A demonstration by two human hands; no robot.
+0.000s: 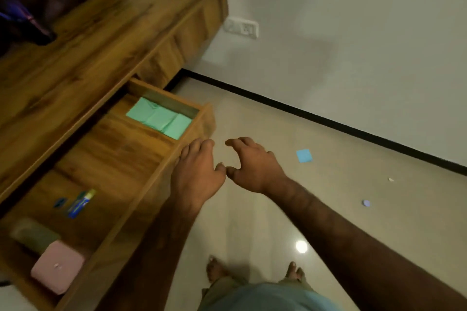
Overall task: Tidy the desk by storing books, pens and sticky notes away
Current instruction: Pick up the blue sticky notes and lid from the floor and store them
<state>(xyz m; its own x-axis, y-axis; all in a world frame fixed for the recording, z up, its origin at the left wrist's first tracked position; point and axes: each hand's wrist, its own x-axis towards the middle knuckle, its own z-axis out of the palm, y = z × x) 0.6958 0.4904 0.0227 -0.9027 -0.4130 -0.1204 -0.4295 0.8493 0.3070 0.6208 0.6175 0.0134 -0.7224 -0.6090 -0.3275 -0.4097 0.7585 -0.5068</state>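
The wooden desk's drawer point(177, 159) stands pulled open. Green sticky notes point(159, 118) lie in its far right compartment. A blue and green pen-like item point(80, 203) lies further left in the drawer. My left hand point(195, 171) rests with its fingers on the drawer's front edge and holds nothing. My right hand point(252, 164) hovers just beside it over the floor, fingers loosely curled and empty. A blue sticky note point(304, 155) lies on the floor to the right of my hands.
A pink box point(57, 267) and a dull green case point(34, 235) sit in the drawer's near left part. A dark object point(32, 7) stands on the desk top point(101, 40). Small scraps point(366, 203) lie on the tiled floor. A wall socket point(242, 27) is beyond the desk.
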